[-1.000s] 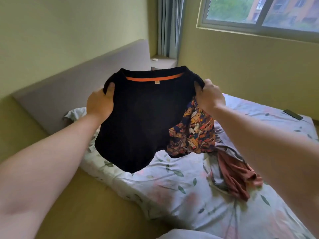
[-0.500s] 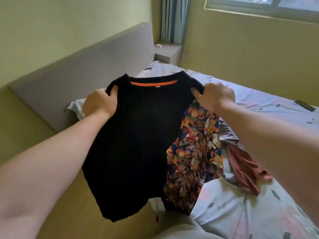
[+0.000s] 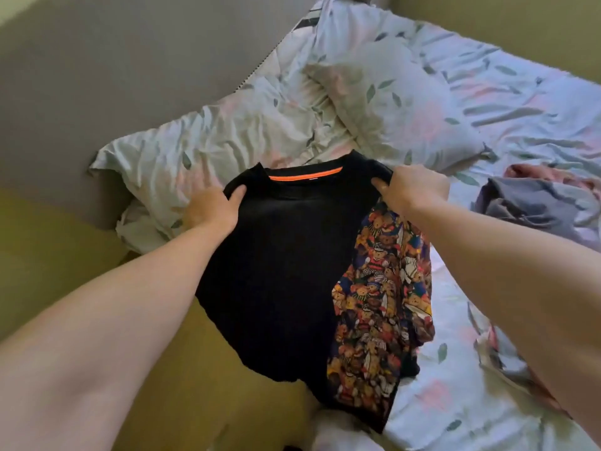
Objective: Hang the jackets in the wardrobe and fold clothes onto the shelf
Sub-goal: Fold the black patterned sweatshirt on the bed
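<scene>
Both hands, left (image 3: 211, 209) and right (image 3: 411, 190), pinch the shoulders of the black shirt (image 3: 286, 271) above the bed (image 3: 487, 102) edge (bear-print sleeve (image 3: 380, 307) dangling), which I judge could bunch underneath when laid down.

The left hand (image 3: 213, 208) and right hand (image 3: 411, 190) each grip a shoulder of a black top (image 3: 286, 271) (orange band inside the collar, bear-print panel on its right side), holding it spread above the bed (image 3: 487, 109) near a floral pillow (image 3: 390, 102); crumpled clothes (image 3: 533, 203) lie to the right.
</scene>
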